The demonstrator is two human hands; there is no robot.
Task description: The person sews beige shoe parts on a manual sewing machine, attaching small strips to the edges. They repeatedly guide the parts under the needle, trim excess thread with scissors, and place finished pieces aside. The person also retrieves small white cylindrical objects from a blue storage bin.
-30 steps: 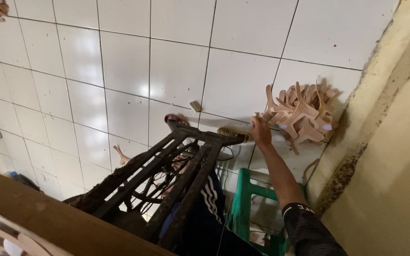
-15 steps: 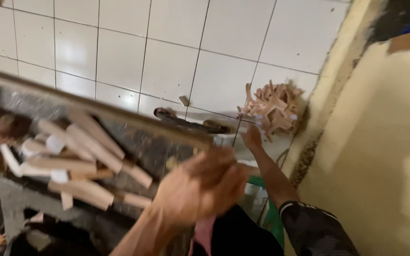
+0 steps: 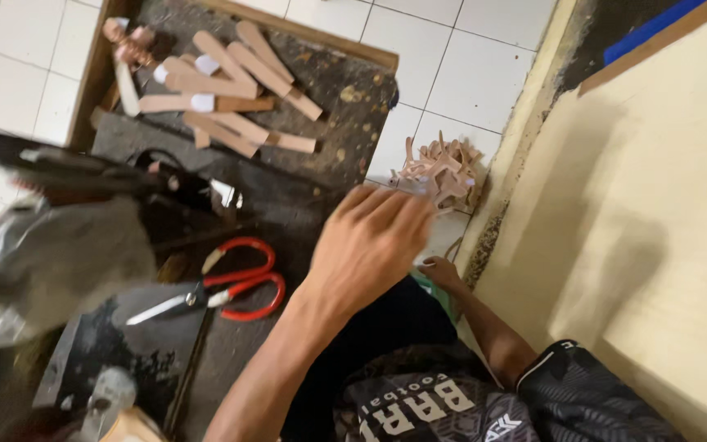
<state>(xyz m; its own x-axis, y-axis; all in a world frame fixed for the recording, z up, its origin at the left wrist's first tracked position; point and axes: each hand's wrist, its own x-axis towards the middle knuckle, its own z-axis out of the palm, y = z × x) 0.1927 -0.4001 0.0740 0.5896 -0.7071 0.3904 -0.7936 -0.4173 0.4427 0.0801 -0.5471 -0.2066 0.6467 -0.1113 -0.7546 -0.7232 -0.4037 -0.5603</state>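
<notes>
My left hand (image 3: 370, 239) hovers blurred in the middle of the view, fingers stretched out and holding nothing. It hangs above a dark worn board (image 3: 333, 98), between red-handled scissors (image 3: 235, 288) and a pile of pale wooden cut-outs (image 3: 439, 172). My right hand (image 3: 439, 270) is lower down, beside a green stool edge (image 3: 427, 282), just under that pile. Its fingers are too small and hidden to read. Several flat wooden strips (image 3: 222, 90) lie at the far end of the board.
White floor tiles (image 3: 452, 65) surround the board. A large pale plywood sheet (image 3: 656, 205) fills the right side. A dark blurred tool and grey crumpled material (image 3: 67, 245) sit at the left. My dark printed shirt (image 3: 452, 401) is at the bottom.
The view has swung down over the board. My left hand moved right and now shows open fingers. My right hand dropped from the pile of cut-outs down beside the green stool.
</notes>
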